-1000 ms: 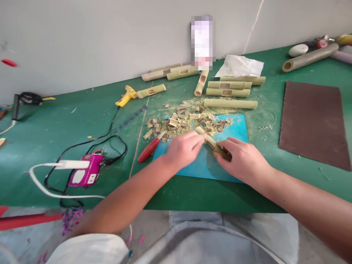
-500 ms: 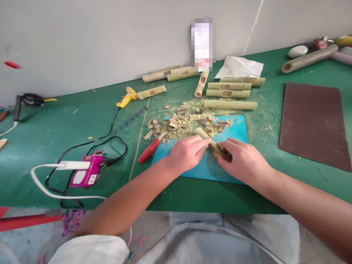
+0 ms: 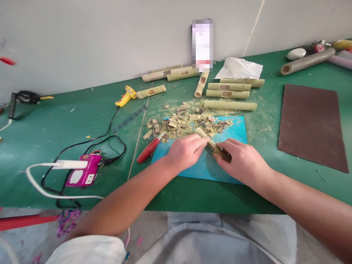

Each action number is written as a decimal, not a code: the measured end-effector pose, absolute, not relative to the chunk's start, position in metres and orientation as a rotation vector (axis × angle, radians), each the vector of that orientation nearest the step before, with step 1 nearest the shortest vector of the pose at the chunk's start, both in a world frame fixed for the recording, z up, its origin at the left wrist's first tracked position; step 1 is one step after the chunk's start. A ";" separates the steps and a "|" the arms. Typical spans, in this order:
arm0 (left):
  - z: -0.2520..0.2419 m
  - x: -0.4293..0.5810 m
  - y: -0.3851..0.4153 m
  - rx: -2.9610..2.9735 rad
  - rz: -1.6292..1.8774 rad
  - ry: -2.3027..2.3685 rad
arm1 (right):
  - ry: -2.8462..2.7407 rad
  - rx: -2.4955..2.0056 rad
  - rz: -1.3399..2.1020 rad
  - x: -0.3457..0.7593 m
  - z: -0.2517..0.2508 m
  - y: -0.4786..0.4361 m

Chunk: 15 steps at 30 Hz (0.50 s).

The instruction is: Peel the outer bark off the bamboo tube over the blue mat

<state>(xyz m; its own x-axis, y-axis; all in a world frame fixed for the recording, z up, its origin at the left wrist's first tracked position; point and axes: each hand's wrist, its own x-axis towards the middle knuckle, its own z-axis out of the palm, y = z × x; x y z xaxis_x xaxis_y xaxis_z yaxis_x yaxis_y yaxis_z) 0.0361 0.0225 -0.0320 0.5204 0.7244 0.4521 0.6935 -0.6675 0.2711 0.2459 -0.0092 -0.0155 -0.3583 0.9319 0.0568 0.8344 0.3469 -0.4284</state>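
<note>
A short bamboo tube [image 3: 201,132] lies at a slant over a blue sheet [image 3: 233,130], between my two hands. My right hand [image 3: 243,158] is closed around its near end, thumb on the close side. From the left, my left hand [image 3: 184,151] reaches in with its fingers together, gripping the tube near its cut opening. Whether anything small is pinched in those fingers is hidden. A knife with a red handle [image 3: 150,150] rests left of my left hand, its blade by a heap of bamboo chips [image 3: 180,123].
Several bamboo tubes with cut windows [image 3: 227,94] lie behind the chips. A yellow glue gun [image 3: 126,96] and a purple power adapter [image 3: 85,170] with cables are at left. A brown sheet [image 3: 312,126] lies right; a phone [image 3: 202,46] leans on the wall.
The view has shifted very slightly. Both hands keep nearly the same place on the bamboo tube, with the left fingers a touch further left.
</note>
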 end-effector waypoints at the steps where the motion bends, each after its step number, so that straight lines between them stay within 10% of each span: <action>1: -0.032 0.037 0.023 2.691 0.846 1.267 | -2.323 -1.575 0.478 0.246 -0.015 -0.009; 15: -0.034 0.035 0.033 2.614 0.748 1.399 | -2.485 -1.563 0.207 0.216 0.044 0.011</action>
<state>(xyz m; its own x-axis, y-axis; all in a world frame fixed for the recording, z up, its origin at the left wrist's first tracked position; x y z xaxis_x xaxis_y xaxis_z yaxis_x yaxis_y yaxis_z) 0.0346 0.0329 -0.0344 0.4627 0.8013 0.3792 0.7604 -0.5786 0.2948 0.2155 0.0110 0.0442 -0.4219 0.9019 0.0921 0.8742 0.4316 -0.2224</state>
